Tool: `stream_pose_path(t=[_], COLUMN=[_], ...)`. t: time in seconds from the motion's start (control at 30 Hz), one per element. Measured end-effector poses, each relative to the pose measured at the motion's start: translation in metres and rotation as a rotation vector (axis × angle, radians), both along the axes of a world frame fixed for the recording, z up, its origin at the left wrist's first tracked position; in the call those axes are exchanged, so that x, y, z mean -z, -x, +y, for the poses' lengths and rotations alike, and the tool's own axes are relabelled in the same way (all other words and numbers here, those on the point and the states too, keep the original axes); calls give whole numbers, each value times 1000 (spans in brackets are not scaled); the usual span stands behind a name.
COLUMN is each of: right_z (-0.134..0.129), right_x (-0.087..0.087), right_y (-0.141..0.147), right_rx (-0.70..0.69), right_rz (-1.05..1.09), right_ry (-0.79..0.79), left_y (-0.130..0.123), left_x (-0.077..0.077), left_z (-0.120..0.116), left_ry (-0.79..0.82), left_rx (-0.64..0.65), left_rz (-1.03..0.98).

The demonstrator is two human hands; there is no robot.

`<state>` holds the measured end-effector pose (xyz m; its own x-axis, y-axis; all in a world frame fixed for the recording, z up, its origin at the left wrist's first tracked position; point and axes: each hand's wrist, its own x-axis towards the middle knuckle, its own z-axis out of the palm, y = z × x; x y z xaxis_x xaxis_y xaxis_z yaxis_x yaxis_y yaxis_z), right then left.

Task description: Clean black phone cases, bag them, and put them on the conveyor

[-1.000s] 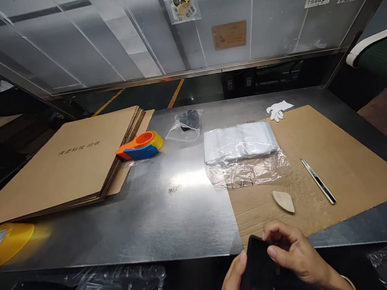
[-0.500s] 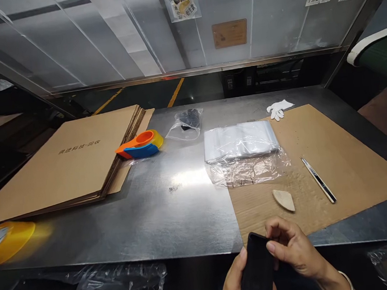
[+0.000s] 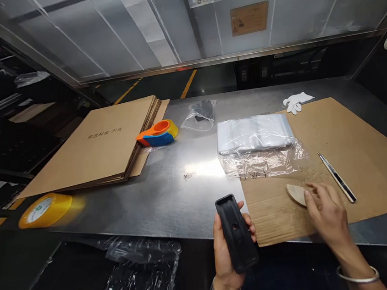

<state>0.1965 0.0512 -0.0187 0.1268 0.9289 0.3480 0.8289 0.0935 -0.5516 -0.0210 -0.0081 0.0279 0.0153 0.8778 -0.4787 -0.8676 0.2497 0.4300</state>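
Observation:
My left hand is wrapped round a long black plastic part, raised in front of the table edge. The part has a rounded rectangular outline, a raised rim, a recessed face turned up and a small hole near its middle. On the cardboard sheet, my right hand has its thumb and fingers closed at the right end of a beige wedge-shaped piece. That piece lies flat with a curved edge, and the fingers hide part of it. Just right of this hand lies a slim utility knife.
A pack of clear plastic bags overlaps the cardboard sheet. A white glove is behind it. Leftward are a small bag with a dark item, an orange-blue tape dispenser, stacked cardboard and a yellow tape roll.
My right hand has left the black part and moved right to the wedge-shaped piece. My left hand has raised and turned the part, showing its recessed face. The view has shifted left.

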Motion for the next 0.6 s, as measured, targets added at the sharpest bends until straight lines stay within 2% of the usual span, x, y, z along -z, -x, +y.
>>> stream_pose_path(t=[0.13,0.2,0.4,0.5,0.6], right_z=[28,36,57,66,65], right_x=[17,21,18,13,3], right_y=[-36,-50,-68,-72,-75], right_rx=[293,343,321,321,324], right_rz=[-475,-568,-572,-506,-386], right_ry=[142,207,288,320,344], left_y=[-1,-2,-6,-8,-9], left_x=[3,4,-1,-5,-6], left_z=[-2,-3,-2,-1,0], left_ry=[9,9,30,11,-10], left_rx=[-32,-51,-50,-46,-65], left_rz=[14,34,54,67,88])
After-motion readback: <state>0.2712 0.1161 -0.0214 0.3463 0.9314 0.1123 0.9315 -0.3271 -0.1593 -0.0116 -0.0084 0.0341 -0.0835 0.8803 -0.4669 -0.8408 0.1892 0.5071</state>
